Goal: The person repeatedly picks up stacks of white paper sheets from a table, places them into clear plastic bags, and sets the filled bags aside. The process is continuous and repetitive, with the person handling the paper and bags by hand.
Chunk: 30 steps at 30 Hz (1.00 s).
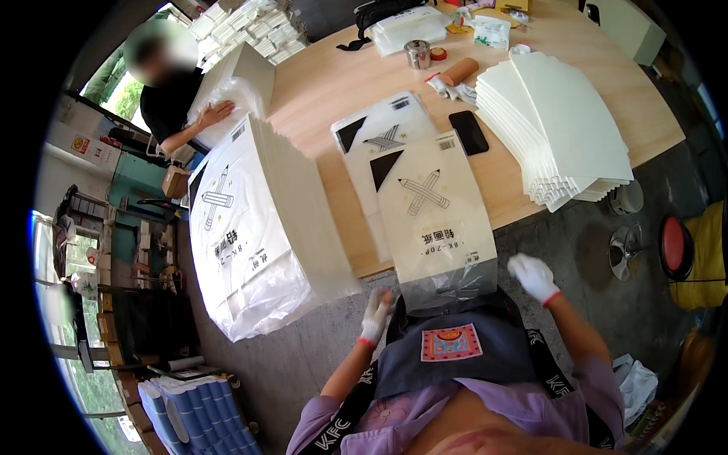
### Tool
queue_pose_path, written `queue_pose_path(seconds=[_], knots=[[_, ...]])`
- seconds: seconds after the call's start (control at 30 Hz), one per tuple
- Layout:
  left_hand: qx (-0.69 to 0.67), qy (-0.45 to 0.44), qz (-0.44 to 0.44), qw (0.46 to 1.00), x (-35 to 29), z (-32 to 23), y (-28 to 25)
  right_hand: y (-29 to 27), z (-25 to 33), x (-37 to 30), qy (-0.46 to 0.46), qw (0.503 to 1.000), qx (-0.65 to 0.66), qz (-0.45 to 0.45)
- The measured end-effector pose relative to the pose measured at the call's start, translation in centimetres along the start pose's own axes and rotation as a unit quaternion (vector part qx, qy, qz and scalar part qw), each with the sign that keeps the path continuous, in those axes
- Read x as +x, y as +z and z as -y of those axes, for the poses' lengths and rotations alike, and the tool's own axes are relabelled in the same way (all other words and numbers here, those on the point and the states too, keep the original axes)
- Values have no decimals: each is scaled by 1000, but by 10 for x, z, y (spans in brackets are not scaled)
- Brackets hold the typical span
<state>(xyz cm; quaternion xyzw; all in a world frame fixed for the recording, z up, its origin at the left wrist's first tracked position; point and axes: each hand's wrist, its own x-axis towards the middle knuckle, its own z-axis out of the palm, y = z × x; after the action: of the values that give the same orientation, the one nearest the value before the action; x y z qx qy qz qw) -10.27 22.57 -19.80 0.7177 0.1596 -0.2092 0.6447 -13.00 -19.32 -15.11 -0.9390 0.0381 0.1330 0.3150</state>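
Note:
A pack of drawing paper in a clear printed plastic sleeve (434, 216) lies at the near table edge, its loose clear end hanging toward my apron. My left hand (375, 317), in a white glove with bare fingertips, is just left of that end, fingers apart and holding nothing. On the other side, my right hand (534, 278), also white-gloved, is off the pack's near right corner with loosely extended fingers and nothing visible in them. Partly beneath the pack are more printed plastic sleeves (350, 163). A tall stack of filled packs (246, 235) stands to the left.
Fanned white paper sheets (572, 114) overhang the table's right edge. Near them lie a black phone (469, 133), a spare glove (453, 89), an orange-brown roll (459, 71) and a metal cup (417, 54). At the far left, a person's hand (216, 114) rests on plastic-wrapped paper.

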Motion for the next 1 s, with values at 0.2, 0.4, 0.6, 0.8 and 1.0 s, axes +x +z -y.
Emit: queue_pose_path(seconds=[0.2, 0.4, 0.6, 0.8, 1.0], knots=[[221, 180, -40, 958, 12, -120, 60, 47, 17, 61, 109, 832, 531, 118], [260, 486, -242, 798, -110, -238, -16, 19, 164, 90, -56, 760, 576, 296], [8, 445, -402, 801, -127, -303, -162, -9, 356, 170, -302, 798, 461, 245], [233, 182, -534, 792, -80, -240, -219, -29, 399, 161, -255, 917, 232, 203], [-169, 280, -537, 777, -12, -39, -161, 2, 300, 125, -257, 792, 437, 340]])
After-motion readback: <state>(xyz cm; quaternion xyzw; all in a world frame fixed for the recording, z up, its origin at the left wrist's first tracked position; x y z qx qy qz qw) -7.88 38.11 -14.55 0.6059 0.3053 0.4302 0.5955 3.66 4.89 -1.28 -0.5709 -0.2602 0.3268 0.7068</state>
